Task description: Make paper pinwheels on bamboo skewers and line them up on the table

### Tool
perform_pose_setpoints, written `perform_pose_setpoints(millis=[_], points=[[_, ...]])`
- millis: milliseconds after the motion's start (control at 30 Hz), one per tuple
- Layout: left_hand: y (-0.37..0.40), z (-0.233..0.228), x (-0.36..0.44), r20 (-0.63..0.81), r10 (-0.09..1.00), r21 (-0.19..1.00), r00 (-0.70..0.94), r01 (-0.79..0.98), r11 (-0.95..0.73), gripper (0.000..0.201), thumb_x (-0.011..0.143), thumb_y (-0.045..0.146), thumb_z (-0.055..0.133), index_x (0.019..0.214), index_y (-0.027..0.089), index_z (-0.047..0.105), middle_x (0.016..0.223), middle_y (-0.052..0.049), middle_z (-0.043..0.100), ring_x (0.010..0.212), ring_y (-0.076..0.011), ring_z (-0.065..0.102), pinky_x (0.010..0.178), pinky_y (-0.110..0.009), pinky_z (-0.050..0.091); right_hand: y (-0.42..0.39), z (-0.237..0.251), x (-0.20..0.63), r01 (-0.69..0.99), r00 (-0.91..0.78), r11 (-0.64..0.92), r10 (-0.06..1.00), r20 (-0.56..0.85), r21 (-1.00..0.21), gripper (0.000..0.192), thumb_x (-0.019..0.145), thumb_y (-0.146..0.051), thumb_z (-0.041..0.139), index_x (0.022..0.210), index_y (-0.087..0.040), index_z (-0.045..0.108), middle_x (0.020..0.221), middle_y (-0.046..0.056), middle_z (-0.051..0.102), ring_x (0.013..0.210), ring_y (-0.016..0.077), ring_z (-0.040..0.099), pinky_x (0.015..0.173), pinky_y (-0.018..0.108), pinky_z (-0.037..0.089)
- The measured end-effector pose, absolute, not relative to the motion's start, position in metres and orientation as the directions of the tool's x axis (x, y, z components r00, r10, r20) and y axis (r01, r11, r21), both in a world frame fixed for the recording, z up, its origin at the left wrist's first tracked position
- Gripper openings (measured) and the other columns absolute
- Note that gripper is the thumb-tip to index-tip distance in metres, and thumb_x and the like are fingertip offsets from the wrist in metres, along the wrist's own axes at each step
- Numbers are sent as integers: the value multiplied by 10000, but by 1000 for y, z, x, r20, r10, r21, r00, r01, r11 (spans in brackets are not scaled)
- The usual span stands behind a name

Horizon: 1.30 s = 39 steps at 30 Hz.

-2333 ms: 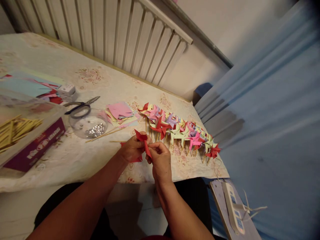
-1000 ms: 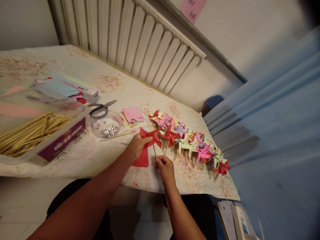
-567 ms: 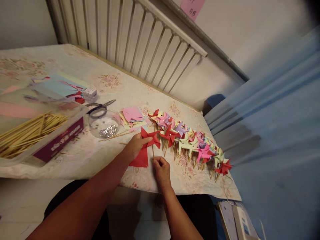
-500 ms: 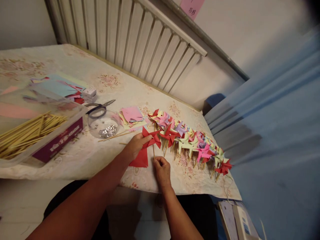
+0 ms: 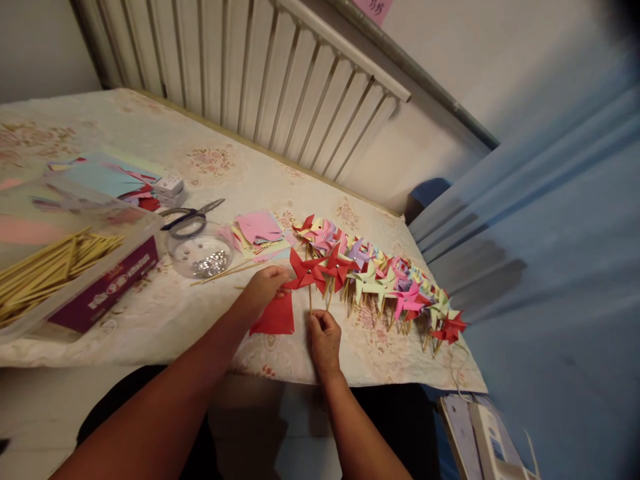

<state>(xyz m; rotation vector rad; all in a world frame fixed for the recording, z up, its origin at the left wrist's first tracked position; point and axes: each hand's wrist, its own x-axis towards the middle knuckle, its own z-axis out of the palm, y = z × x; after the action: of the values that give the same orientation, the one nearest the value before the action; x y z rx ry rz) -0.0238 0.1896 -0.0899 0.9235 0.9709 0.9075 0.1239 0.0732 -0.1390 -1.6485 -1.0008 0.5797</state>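
Observation:
A red paper pinwheel (image 5: 309, 271) on a thin wooden stick stands upright in front of me. My right hand (image 5: 325, 339) pinches the lower part of that stick. At the pinwheel's left blade, my left hand (image 5: 267, 287) has its fingers bent together on the blade's tip. Beneath the left hand lies a red paper square (image 5: 276, 316) with cuts at its corners. Directly behind the pinwheel is another red pinwheel (image 5: 339, 265), at the near end of rows of finished pinwheels (image 5: 385, 283) in several colours.
To the left are a clear plastic box (image 5: 120, 280) of wooden sticks (image 5: 60, 270), scissors (image 5: 193, 217), a round dish (image 5: 180, 263) of shiny metal fasteners and a small white box (image 5: 170, 189). Coloured paper squares (image 5: 257, 227) lie mid-table. A blue curtain (image 5: 550, 267) hangs at right.
My left hand has drawn back a little to the left, from the middle of the blade to its tip. The right hand still holds the stick. The view has shifted slightly.

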Motion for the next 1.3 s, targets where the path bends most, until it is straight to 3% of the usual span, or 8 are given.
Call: perform_pose_setpoints(millis=[233,533,700,833,1100,1300], points=[[188,-96,-24,-242,912,944,331,-137,300,143,675,295,660,657,178,580,555,-6,618,504,-114,518,541,-231,382,74,-142,125,348,512,-56,848,140,-936,220,801,-390,602,743,-189,673,670,-10,606,668,159,513,638,265,421],[190,-96,-26,-163,928,978,336,-72,197,172,661,275,654,567,191,537,485,25,536,469,-108,457,493,-227,306,74,-147,127,366,498,-34,851,165,-930,213,819,-364,594,758,-178,679,730,5,634,700,159,512,677,272,430],[189,-91,-27,-270,912,946,310,-93,312,195,786,361,576,714,181,595,553,-10,616,472,-134,544,499,-242,380,73,-146,126,361,502,-45,851,154,-932,204,824,-356,591,760,-182,677,722,1,629,687,159,514,650,264,419],[189,-90,-31,-322,910,921,262,-134,365,219,778,386,618,788,168,605,690,-29,669,542,-156,635,521,-250,426,73,-146,126,359,503,-46,851,152,-932,194,827,-341,585,764,-180,675,728,-2,620,699,159,518,678,270,421],[190,-102,-36,-54,956,995,289,-60,74,210,608,196,709,816,186,677,787,-15,693,702,-173,641,655,-268,467,73,-142,124,344,520,-63,844,134,-937,198,817,-349,582,756,-182,670,691,-13,602,653,154,496,644,265,408],[187,-104,-32,126,936,979,329,113,-171,119,653,164,627,766,198,641,766,9,673,751,-174,613,714,-280,464,73,-149,127,355,514,-45,843,155,-934,218,827,-369,591,768,-176,671,706,-7,617,652,148,497,632,257,410]])
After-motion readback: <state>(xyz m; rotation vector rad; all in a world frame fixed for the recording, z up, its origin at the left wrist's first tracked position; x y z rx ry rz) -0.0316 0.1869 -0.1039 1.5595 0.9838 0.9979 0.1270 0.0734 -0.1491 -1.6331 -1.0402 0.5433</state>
